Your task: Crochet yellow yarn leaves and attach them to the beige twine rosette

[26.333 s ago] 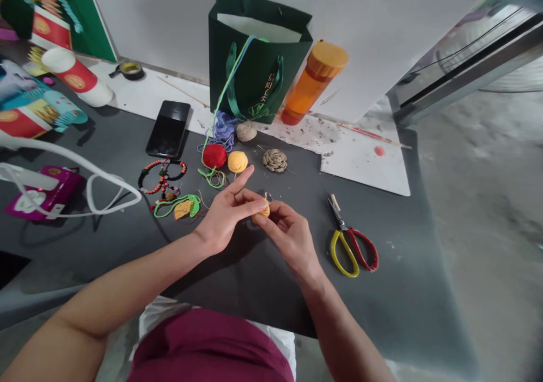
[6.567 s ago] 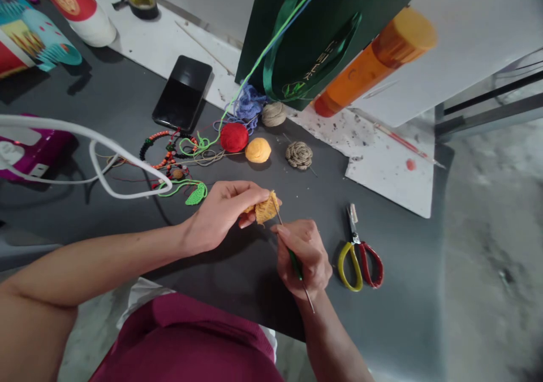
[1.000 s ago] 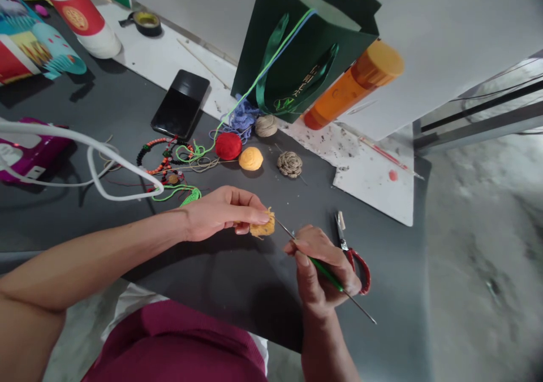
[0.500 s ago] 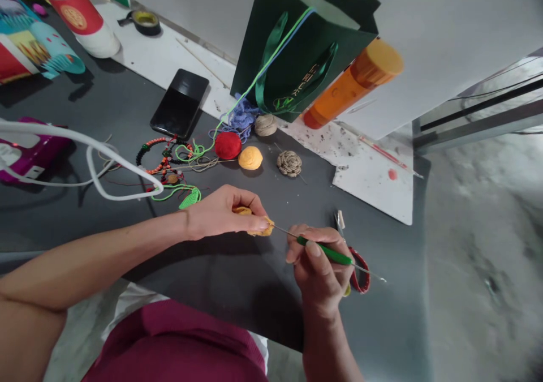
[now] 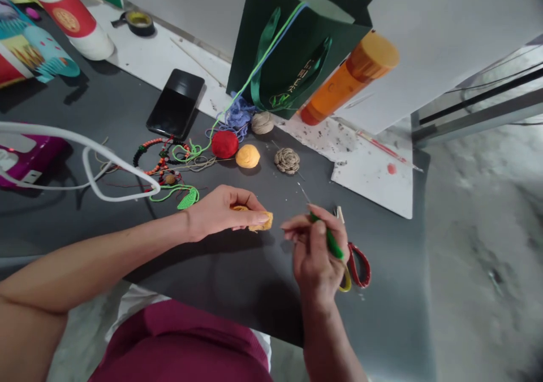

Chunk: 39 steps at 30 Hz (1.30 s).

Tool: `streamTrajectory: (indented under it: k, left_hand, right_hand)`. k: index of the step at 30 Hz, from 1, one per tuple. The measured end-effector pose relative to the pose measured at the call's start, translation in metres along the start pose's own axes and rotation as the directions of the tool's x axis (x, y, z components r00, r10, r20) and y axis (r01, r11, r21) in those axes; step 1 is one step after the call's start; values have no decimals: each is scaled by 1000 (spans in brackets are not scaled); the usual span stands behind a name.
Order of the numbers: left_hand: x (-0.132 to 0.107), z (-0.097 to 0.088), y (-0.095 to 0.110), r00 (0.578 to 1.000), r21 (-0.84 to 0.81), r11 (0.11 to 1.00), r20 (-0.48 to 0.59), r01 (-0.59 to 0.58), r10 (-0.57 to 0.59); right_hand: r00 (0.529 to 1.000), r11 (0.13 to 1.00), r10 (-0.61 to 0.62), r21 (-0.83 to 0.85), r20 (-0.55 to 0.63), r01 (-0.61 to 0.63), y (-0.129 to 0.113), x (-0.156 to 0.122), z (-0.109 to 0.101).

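My left hand point(image 5: 224, 213) pinches a small yellow crocheted piece point(image 5: 261, 222) between thumb and fingers, above the dark table. Part of the piece is hidden inside the hand. To its right, my right hand point(image 5: 316, 246) is closed around the green handle of a crochet hook point(image 5: 334, 245), whose thin metal tip points up and away, apart from the yellow piece. Just beyond that hand lie scissors point(image 5: 360, 264) with red and yellow handles. A beige crocheted rose point(image 5: 287, 161), a yellow yarn ball point(image 5: 248, 156) and a red yarn ball point(image 5: 224, 144) sit farther back.
A dark green paper bag point(image 5: 297, 48) and an orange bottle point(image 5: 348, 79) stand at the back. A black phone point(image 5: 175, 103), beaded bracelets point(image 5: 163, 155) and a green crocheted leaf point(image 5: 188, 198) lie leftward. A white cable point(image 5: 76, 130) loops over the left side.
The crochet hook has come away from the yellow piece. My right hand has turned it so its tip now points up and away. My left hand has kept its hold.
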State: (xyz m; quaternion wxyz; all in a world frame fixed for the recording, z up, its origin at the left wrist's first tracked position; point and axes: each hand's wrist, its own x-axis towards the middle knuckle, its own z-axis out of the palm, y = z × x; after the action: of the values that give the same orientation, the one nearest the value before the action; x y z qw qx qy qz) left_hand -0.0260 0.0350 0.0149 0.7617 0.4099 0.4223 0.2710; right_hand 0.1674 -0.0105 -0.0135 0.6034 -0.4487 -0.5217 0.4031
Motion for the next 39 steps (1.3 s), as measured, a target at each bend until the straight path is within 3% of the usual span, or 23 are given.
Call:
streamTrajectory:
  k: [3, 5, 12, 19, 26, 29, 32, 35, 37, 39]
  left_hand:
    - [-1, 3, 0, 1000, 38, 999, -22, 3, -2]
    - [-2, 4, 0, 999, 85, 996, -37, 13, -10]
    - [-1, 6, -4, 998, 267, 964, -70, 17, 1]
    - [1, 3, -4, 999, 215, 976, 28, 19, -26]
    - [3, 7, -9, 999, 147, 988, 27, -39, 35]
    - [3, 8, -10, 1000, 88, 996, -18, 3, -1]
    - [3, 7, -12, 999, 20, 1000, -37, 24, -23]
    - [5, 6, -14, 1000, -38, 999, -25, 9, -10]
    - [5, 6, -14, 1000, -79, 997, -22, -4, 2]
    - [6, 5, -14, 999, -121, 993, -30, -17, 13]
  right_hand:
    - [998, 966, 7, -258, 68, 11, 0, -2, 2]
    - [992, 949, 33, -314, 125, 8, -2, -2, 4]
    - [979, 957, 184, -245, 84, -158, -4, 1, 9]
    - [955, 915, 296, -279, -29, -292, -6, 3, 10]
    - [937, 911, 348, -226, -28, -345, -3, 2, 11]
    - [954, 933, 300, -208, 1, -294, -1, 0, 9]
    - [993, 973, 115, -200, 12, -111, -1, -2, 3]
    - [994, 985, -82, -145, 68, 91, -6, -4, -5]
    - [986, 987, -126, -88, 112, 136, -11, -5, -9]
    - [990, 994, -95, -51, 105, 101, -16, -6, -12]
